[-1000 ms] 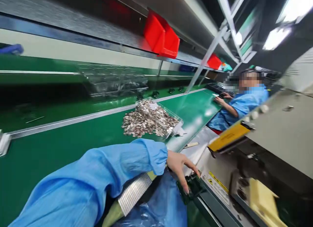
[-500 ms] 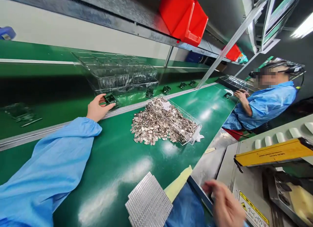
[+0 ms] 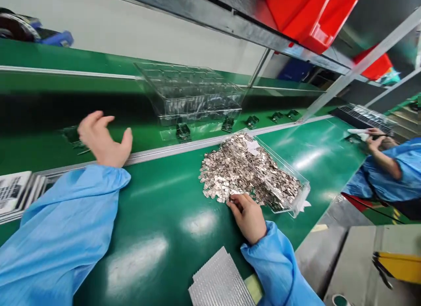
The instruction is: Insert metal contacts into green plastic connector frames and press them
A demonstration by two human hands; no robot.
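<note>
My right hand (image 3: 247, 218) rests at the near edge of a heap of small silvery metal tiles (image 3: 246, 174), its fingertips (image 3: 234, 199) curled narrow among the pieces. From here I can't tell whether they are pinching a tile. Just below that blue sleeve (image 3: 272, 257) lies a stack of ribbed foil sheets (image 3: 219, 279), with a pale yellow strip (image 3: 254, 288) touching its edge.

The heap sits on a green conveyor belt (image 3: 158, 218) and spills from the open end of a clear plastic tray (image 3: 291, 183). My left hand (image 3: 104, 139) is empty and spread wide above an aluminium rail (image 3: 158, 153), nearest a dark circuit board (image 3: 71, 135), with a stack of printed sheets (image 3: 15, 194) off to the left.

Beyond the rail stand a row of small green circuit boards (image 3: 227, 124) and a clear blister tray (image 3: 189, 95). Farther off, red bins (image 3: 311, 16) line a shelf, and a co-worker's hand (image 3: 375, 143) works by a metal rack (image 3: 365, 119).
</note>
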